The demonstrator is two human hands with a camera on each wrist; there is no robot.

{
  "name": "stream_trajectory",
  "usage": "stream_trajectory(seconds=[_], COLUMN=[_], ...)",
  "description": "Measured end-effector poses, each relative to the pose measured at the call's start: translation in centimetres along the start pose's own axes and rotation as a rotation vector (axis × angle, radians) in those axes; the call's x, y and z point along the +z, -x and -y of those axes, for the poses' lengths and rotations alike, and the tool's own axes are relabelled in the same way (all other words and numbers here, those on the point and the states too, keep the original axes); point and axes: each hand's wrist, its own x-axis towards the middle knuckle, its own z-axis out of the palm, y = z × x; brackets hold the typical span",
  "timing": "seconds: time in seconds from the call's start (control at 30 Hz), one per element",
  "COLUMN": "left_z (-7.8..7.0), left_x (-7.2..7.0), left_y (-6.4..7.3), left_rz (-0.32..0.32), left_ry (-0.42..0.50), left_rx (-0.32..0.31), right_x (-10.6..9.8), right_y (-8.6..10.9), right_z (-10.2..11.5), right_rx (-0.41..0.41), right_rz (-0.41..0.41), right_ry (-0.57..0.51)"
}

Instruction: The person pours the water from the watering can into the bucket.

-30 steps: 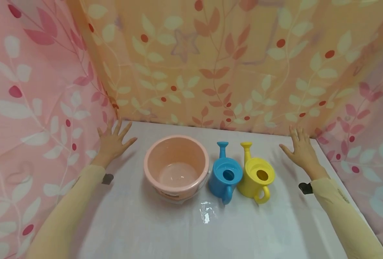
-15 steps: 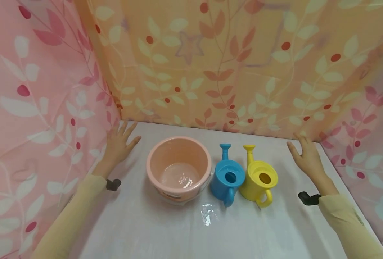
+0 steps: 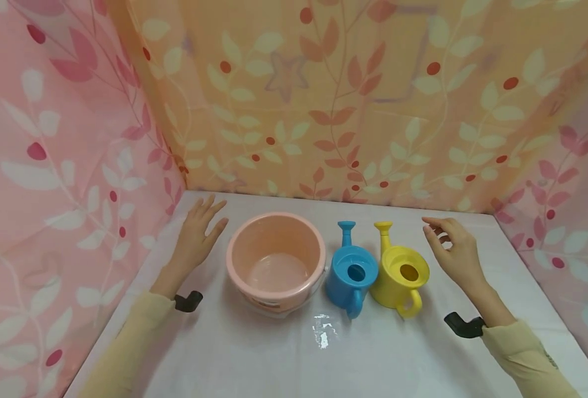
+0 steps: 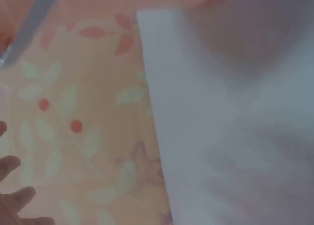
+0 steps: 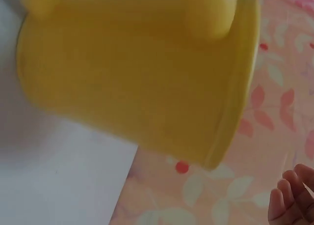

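Note:
A pink bucket [image 3: 276, 271] stands upright left of the middle of the table, with nothing seen inside it. Beside it is a blue watering can [image 3: 352, 276], and right of that a yellow watering can [image 3: 400, 279], both with spouts toward the back. Left of the bucket, my left hand [image 3: 194, 237] hovers with relaxed, mostly straight fingers, holding nothing. My right hand [image 3: 455, 251] is to the right of the yellow can, fingers bent loosely toward the thumb and nothing between them. In the right wrist view the yellow watering can [image 5: 132, 77] looms close, the fingers at the lower right corner.
A white-covered table [image 3: 274, 359] carries everything. Patterned orange cloth [image 3: 294, 99] hangs along its back edge, and pink leaf-print cloth [image 3: 70, 166] encloses the left side, with similar cloth [image 3: 557, 221] on the right. A dark camera mount juts from each wrist.
Both hands have come inward and slightly nearer, the left toward the bucket, the right toward the yellow watering can. The right fingers went from spread to loosely bent. Bucket and cans stay put.

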Motion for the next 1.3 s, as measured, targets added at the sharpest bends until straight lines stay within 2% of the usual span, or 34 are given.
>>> stream_trajectory(seconds=[0.17, 0.3, 0.5, 0.63, 1.07, 1.17, 1.3], left_z=[-2.0, -3.3, -5.1, -6.2, -7.8, -8.0, -7.9], left_x=[-0.1, -0.1, 0.1, 0.2, 0.9, 1.2, 1.7], left_y=[0.4, 0.3, -0.1, -0.4, -1.3, -1.3, -1.2], left_rz=[0.043, 0.075, 0.127, 0.178, 0.382, 0.402, 0.398], left_ry=[0.091, 0.160, 0.214, 0.236, 0.182, 0.163, 0.141], left_rx=[-0.019, -0.001, 0.040, 0.040, 0.018, 0.028, 0.044], right_x=[0.4, 0.9, 1.6, 2.1, 3.5, 3.9, 4.5], right_y=[0.9, 1.9, 3.3, 4.2, 6.6, 7.3, 8.3], right_z=[2.0, 3.4, 5.0, 6.0, 8.0, 8.5, 8.8], right_rx=[0.008, 0.028, 0.068, 0.110, 0.237, 0.266, 0.292], right_rz=[0.028, 0.064, 0.137, 0.170, 0.304, 0.339, 0.356], right_ry=[-0.027, -0.058, -0.073, -0.115, -0.231, -0.272, -0.324])
